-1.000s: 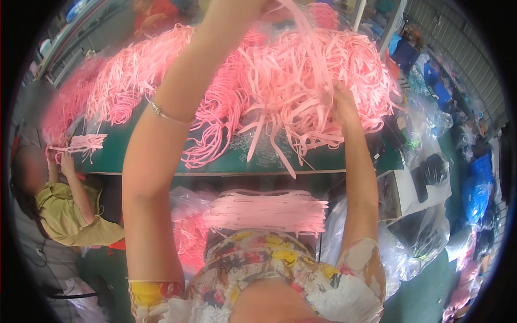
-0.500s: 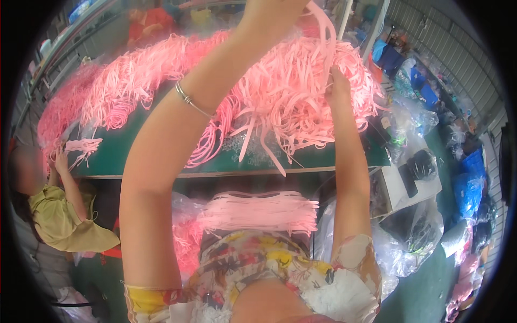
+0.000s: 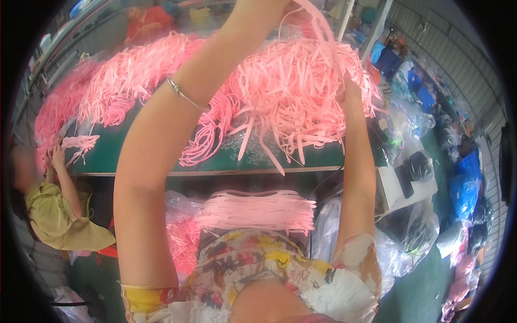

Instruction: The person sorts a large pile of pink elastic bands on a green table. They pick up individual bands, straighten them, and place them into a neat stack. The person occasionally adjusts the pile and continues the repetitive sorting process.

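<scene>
My left hand (image 3: 272, 6) is raised at the top edge, mostly cut off by the frame; pink flat straps (image 3: 322, 26) come out of it and arch down to the right. My right hand (image 3: 349, 90) is closed on the lower part of these straps, at the right side of a large tangled pile of pink straps (image 3: 293, 86). The pile lies on a green table (image 3: 221, 163). Across my lap rests a neat stack of pink straps (image 3: 256, 211), untouched by either hand.
At the left, a co-worker in an olive top (image 3: 59, 218) handles a small pink bundle (image 3: 81, 141). Another person in red (image 3: 149, 24) is beyond the table. Clear plastic bags (image 3: 406, 231) and a white box (image 3: 414, 188) stand on my right. More pink straps (image 3: 183, 239) lie left of my lap.
My left hand has moved slightly left and up, further out of the frame. My right hand has shifted a little right and down, and the straps between them are drawn out more.
</scene>
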